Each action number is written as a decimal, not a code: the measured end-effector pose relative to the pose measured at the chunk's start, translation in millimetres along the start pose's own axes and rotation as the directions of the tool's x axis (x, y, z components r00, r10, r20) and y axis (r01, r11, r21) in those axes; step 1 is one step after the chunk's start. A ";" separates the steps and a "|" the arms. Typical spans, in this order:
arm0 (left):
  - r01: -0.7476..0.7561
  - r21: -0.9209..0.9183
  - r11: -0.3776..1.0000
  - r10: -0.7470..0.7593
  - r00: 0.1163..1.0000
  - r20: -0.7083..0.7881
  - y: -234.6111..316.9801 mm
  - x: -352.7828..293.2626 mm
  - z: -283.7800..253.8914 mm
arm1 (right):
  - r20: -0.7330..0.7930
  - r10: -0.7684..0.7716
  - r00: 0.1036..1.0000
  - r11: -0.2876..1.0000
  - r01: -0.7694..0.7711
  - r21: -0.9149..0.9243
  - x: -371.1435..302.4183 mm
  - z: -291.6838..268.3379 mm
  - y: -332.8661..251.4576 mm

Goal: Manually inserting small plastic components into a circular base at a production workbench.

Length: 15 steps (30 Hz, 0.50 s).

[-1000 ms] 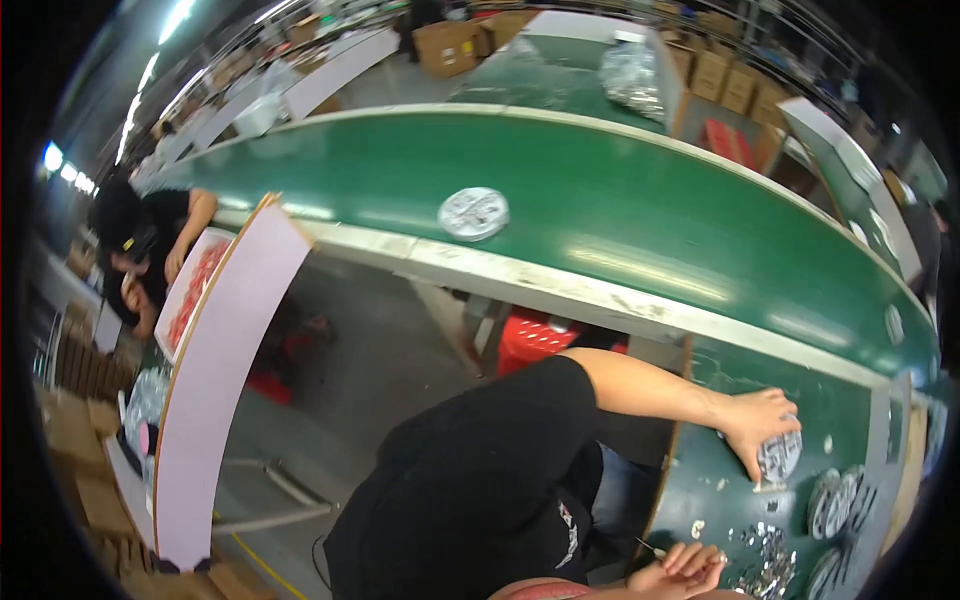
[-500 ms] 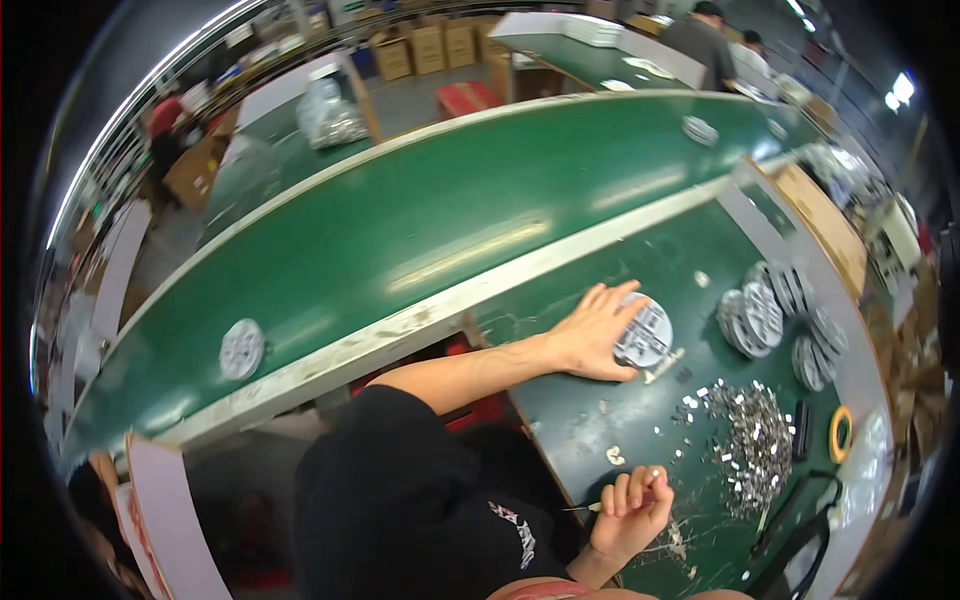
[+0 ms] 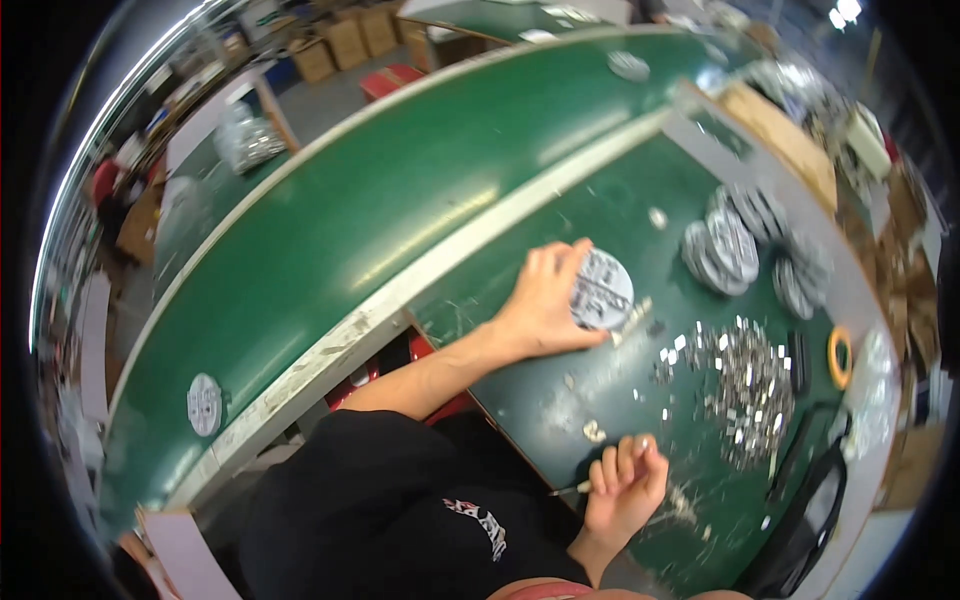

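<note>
My left hand [image 3: 545, 305] reaches across the green bench and grips a round grey plate-like part [image 3: 603, 289] by its left edge, thumb at the near side and fingers at the far side. Raised shapes and slots cover the face of this part. Lower down, my right hand [image 3: 625, 490] is curled, palm up, around a thin tool [image 3: 582, 488] with a pale handle and a fine metal tip pointing left. A heap of small shiny metal pieces [image 3: 745, 395] lies to the right of both hands.
Stacks of similar grey discs [image 3: 722, 250] stand at the far right. Beside the heap are a black bar [image 3: 798, 362], an orange tape roll [image 3: 839, 358] and a black bag [image 3: 800, 530]. Beyond a pale rail runs a green conveyor [image 3: 400, 225] carrying another disc [image 3: 204, 405].
The view has shifted, so most things sit further left and higher. My left hand now clasps the grey disc's edge with its fingers closer together. My right hand still holds the thin tool.
</note>
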<state>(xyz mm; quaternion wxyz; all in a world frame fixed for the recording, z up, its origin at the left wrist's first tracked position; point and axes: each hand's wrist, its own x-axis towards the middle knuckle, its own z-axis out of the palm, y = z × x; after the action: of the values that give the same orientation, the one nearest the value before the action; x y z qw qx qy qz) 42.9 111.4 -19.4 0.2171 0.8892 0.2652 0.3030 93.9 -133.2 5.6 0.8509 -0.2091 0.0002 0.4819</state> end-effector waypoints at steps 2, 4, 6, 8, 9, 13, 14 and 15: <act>-0.070 -0.052 0.996 0.068 0.996 -0.051 -2.3 2.9 -18.0 | -0.073 -0.018 0.997 0.999 0.022 0.048 0.4 9.3 -2.2; 0.062 -0.121 0.991 -0.067 0.997 -0.032 8.9 3.2 -38.8 | 0.084 0.025 0.996 1.000 -0.024 -0.012 -1.9 12.9 -9.3; 0.137 -0.148 0.980 -0.139 0.990 -0.004 22.4 -4.6 -55.5 | 0.074 0.003 0.997 0.995 0.004 -0.101 -18.0 11.2 -24.5; 0.220 -0.361 0.906 -0.186 0.974 0.126 22.9 -6.7 -60.4 | -0.070 -0.169 0.983 0.885 0.121 -0.449 -27.6 28.8 -36.5; 0.238 -0.433 0.869 -0.173 0.968 0.183 29.7 -9.5 -62.3 | -0.101 -0.298 0.949 0.696 0.144 -0.703 -31.9 33.7 -45.2; -0.059 -0.458 0.887 0.260 0.883 0.390 53.5 -16.9 -85.1 | -0.041 -0.538 0.842 0.062 -0.010 -0.998 -24.1 41.6 -68.7; -0.159 -0.478 0.864 0.389 0.814 0.432 55.5 -20.8 -87.5 | 0.119 -0.533 0.838 -0.239 -0.014 -0.971 -17.8 38.1 -70.7; -0.161 -0.496 0.853 0.403 0.807 0.432 53.6 -24.3 -83.2 | 0.163 -0.471 0.867 -0.321 0.004 -0.947 -8.3 33.4 -71.1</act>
<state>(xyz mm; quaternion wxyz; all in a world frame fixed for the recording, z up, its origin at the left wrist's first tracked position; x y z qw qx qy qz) -9.7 74.4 59.8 0.4249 0.8955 -0.0173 0.1315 141.1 -160.0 63.1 0.4167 -0.8574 -0.2957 0.0615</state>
